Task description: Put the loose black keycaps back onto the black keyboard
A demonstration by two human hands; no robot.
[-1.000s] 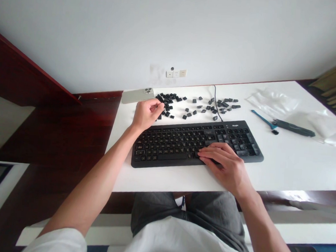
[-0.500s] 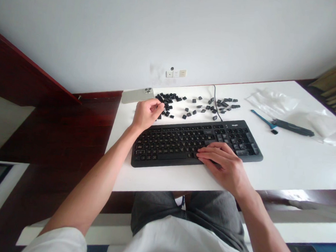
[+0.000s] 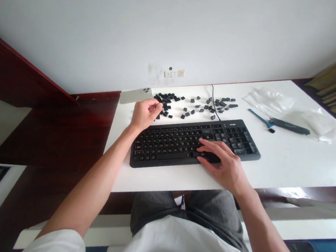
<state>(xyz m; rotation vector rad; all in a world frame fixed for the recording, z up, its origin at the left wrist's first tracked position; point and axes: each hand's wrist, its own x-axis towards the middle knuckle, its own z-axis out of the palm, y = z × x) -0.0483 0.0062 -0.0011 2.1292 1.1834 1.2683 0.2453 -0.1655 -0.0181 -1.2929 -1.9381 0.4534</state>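
A black corded keyboard (image 3: 170, 155) lies along the front of the white table, with many of its key places bare of caps. My right hand (image 3: 221, 160) rests over its lower right part, thumb and fingers apart, fingertips touching the keys. Above the keyboard's upper left corner, my left hand (image 3: 146, 112) is closed in a pinch, thumb against forefinger. What it pinches, if anything, is too small to make out. Just behind that hand is a dense pile of black keycaps (image 3: 167, 99), partly hidden by it. Several looser keycaps (image 3: 201, 110) are scattered to the right.
A phone (image 3: 135, 95) lies face down at the back left. The keyboard's cable (image 3: 215, 100) runs back among the keycaps. On the right are a blue brush (image 3: 259, 116), a dark folded strip-like object (image 3: 290, 126) and crumpled clear plastic bags (image 3: 325, 125). Wall sockets (image 3: 174, 73) sit behind.
My right hand's fingers have spread, the forefinger lifting away from the thumb over the keyboard. My left hand stays pinched in nearly the same place. The view has shifted slightly.
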